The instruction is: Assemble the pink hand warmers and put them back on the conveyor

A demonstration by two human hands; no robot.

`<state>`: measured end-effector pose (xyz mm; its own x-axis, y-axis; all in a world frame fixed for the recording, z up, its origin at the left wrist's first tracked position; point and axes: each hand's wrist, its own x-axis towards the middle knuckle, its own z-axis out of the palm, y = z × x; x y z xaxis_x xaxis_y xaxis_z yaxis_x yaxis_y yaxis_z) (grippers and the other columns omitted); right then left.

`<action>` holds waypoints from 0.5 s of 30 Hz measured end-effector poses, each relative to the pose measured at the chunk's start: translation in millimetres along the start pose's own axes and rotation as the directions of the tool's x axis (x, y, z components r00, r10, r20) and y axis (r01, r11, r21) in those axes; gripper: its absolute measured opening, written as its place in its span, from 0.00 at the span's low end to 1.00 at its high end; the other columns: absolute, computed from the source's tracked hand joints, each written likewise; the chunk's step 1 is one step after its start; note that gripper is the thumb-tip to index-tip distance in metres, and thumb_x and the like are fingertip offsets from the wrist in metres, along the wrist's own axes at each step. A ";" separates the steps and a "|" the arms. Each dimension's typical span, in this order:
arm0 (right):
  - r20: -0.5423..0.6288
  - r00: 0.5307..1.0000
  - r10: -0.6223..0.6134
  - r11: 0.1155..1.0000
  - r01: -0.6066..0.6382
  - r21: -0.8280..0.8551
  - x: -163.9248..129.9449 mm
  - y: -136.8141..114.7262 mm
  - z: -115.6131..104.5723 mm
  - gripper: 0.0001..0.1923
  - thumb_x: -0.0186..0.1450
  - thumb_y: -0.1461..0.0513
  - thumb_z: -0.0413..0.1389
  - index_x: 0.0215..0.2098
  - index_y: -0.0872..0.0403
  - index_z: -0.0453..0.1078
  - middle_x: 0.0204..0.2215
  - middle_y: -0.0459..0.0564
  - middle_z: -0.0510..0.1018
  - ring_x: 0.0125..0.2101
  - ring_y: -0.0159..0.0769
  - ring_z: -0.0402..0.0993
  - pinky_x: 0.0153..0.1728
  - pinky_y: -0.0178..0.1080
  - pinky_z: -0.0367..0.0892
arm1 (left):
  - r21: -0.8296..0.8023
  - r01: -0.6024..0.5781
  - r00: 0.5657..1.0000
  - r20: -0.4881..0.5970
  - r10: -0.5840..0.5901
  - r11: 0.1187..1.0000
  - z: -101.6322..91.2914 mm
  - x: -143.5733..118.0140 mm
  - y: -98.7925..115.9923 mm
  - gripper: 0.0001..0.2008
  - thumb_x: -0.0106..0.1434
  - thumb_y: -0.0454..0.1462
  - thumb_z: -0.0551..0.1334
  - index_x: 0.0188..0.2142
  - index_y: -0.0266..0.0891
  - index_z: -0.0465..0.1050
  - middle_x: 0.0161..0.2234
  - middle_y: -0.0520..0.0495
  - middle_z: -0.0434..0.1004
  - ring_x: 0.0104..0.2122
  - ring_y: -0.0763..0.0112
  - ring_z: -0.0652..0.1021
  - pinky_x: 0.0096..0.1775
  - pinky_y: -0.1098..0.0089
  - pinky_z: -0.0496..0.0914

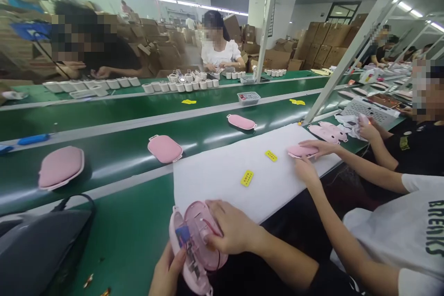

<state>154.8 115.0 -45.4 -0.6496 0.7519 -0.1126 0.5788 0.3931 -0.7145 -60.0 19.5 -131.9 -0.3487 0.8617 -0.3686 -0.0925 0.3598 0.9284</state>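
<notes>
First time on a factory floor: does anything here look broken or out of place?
Nothing looks broken. The pink shell held in both hands lies open, its wires showing. Two small brown bits lie loose on the green bench.

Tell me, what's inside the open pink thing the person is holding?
Inside the open pink shell you can see a small blue part and thin wires. The right hand covers one side and the left hand the bottom edge, so those parts are hidden.
</notes>
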 end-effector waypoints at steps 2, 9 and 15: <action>-0.099 0.991 -0.089 0.990 0.078 -0.114 -1.3 3.6 8.7 0.45 0.68 0.51 0.64 0.78 0.53 0.55 0.75 0.63 0.62 0.72 0.53 0.62 0.73 0.55 0.62 | 0.072 -0.022 0.997 0.074 0.017 0.997 -6.8 3.8 14.2 0.46 0.61 0.67 0.65 0.65 0.37 0.74 0.55 0.37 0.83 0.67 0.38 0.74 0.67 0.49 0.73; -0.118 0.967 -0.225 0.954 0.194 -0.231 -5.8 16.6 12.5 0.08 0.72 0.55 0.65 0.47 0.47 0.83 0.59 0.49 0.81 0.61 0.50 0.71 0.64 0.58 0.68 | 0.274 -0.157 0.962 0.259 0.084 0.949 -7.7 -2.5 57.9 0.44 0.58 0.64 0.68 0.62 0.35 0.79 0.54 0.36 0.83 0.62 0.40 0.79 0.64 0.55 0.75; -0.190 0.973 -0.133 0.991 0.135 -0.006 8.0 28.2 6.8 0.11 0.77 0.63 0.56 0.48 0.54 0.81 0.51 0.54 0.84 0.50 0.36 0.80 0.56 0.41 0.75 | -0.210 0.078 0.976 0.217 -0.031 0.975 4.9 -17.0 55.7 0.40 0.58 0.63 0.69 0.53 0.30 0.78 0.45 0.34 0.85 0.49 0.43 0.84 0.50 0.56 0.82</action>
<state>162.6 128.5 -71.2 -0.6155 0.7794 0.1170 0.4890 0.4941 -0.7188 -54.7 26.7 -74.1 -0.1346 0.9071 -0.3987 -0.3130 0.3429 0.8857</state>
